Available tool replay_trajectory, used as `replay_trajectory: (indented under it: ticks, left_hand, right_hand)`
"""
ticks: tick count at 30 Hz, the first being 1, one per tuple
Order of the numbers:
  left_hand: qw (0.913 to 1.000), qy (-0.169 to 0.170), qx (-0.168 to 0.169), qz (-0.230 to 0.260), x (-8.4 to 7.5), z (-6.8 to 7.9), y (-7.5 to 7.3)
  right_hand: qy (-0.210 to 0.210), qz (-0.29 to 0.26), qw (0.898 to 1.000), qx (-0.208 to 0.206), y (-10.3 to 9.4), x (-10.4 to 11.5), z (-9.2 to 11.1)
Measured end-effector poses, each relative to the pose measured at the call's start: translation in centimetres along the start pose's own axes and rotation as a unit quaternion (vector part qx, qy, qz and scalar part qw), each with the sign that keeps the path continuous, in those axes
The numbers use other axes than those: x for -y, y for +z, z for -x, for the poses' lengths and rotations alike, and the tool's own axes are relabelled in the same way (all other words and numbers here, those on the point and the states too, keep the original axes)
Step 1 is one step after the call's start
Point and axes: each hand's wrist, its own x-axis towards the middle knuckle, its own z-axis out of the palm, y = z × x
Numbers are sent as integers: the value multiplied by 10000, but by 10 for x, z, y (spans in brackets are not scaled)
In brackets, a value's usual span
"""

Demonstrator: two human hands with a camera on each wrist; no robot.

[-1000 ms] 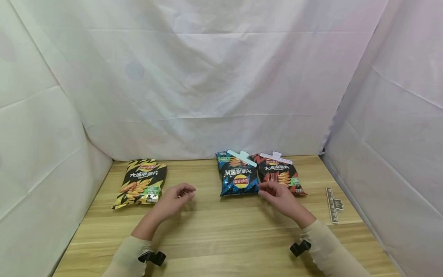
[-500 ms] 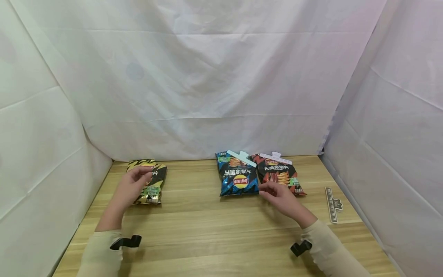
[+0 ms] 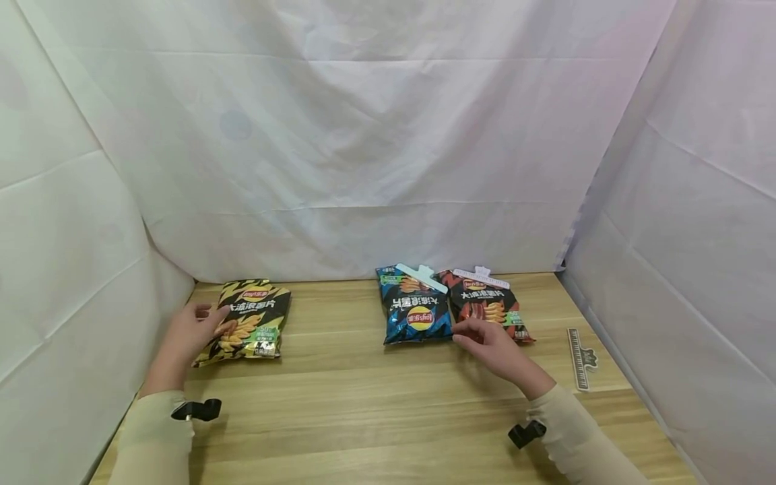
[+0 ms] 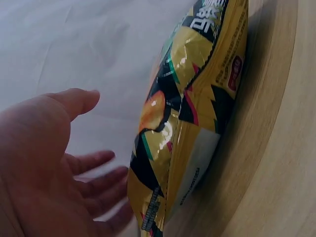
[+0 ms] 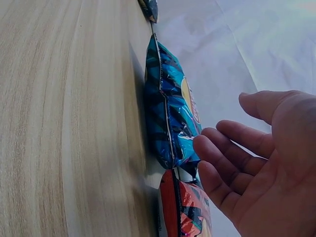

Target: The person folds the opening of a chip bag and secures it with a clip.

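At the left of the table lies a yellow-and-black bag of chips (image 3: 254,316). My left hand (image 3: 190,333) is at its left edge, thumb apart from the fingers. In the left wrist view the fingertips are close to the chip bag (image 4: 173,123); whether they touch it I cannot tell. My right hand (image 3: 497,350) hovers loosely over the near edges of a blue bag of chips (image 3: 418,313) and a red bag of chips (image 3: 485,303), holding nothing. A pale blue clip (image 3: 424,277) is on the blue bag's far end, a white clip (image 3: 481,277) on the red bag's.
A clear-and-black bag clip (image 3: 582,360) lies by itself at the right of the wooden table (image 3: 364,417). White cloth (image 3: 364,168) hangs behind the table and at both sides. The blue and red bags lie against each other.
My left hand has moved left, passing over the yellow bag to its left edge. The right hand has stayed beside the blue and red bags.
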Motion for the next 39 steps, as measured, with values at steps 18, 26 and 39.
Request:
replay_trajectory:
  ticks: [18, 26, 39]
  left_hand:
    - [9891, -913, 920, -697, 1, -12, 0]
    - [9915, -1063, 694, -290, 3, -14, 3]
    - [9945, -361, 97, 981, 19, -17, 16]
  right_hand:
    - [21, -44, 9999, 111, 0, -3, 3]
    - [7, 206, 9995, 248, -1, 0, 4]
    - [-192, 523, 9969, 550, -3, 0, 4]
